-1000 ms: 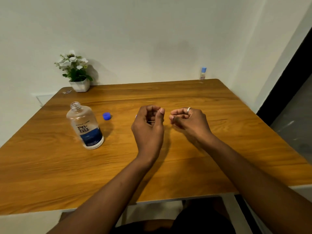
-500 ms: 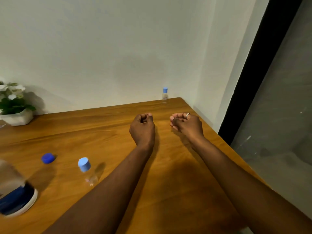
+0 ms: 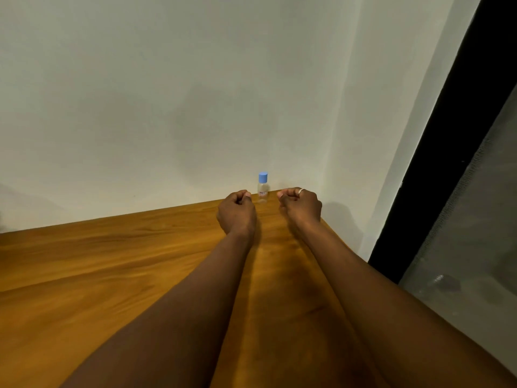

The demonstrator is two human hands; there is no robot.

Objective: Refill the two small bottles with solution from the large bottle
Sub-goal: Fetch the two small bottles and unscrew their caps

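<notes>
A small clear bottle (image 3: 263,189) with a light blue cap stands upright at the far right corner of the wooden table (image 3: 98,275), against the wall. My left hand (image 3: 237,214) is a loose fist just left of it, holding nothing that I can see. My right hand (image 3: 300,205), with a ring on one finger, is a loose fist just right of the bottle. Both hands are close to the bottle without touching it. The large bottle, its blue cap and the other small bottle are out of view.
A white wall runs behind the table's far edge. The table's right edge slants down to the right, with a dark door frame (image 3: 436,163) and grey floor (image 3: 475,247) beyond it.
My view has swung right and forward. Both fists have travelled to the far corner and now flank the small bottle. The large bottle, loose cap and nearer small bottle have left the view.
</notes>
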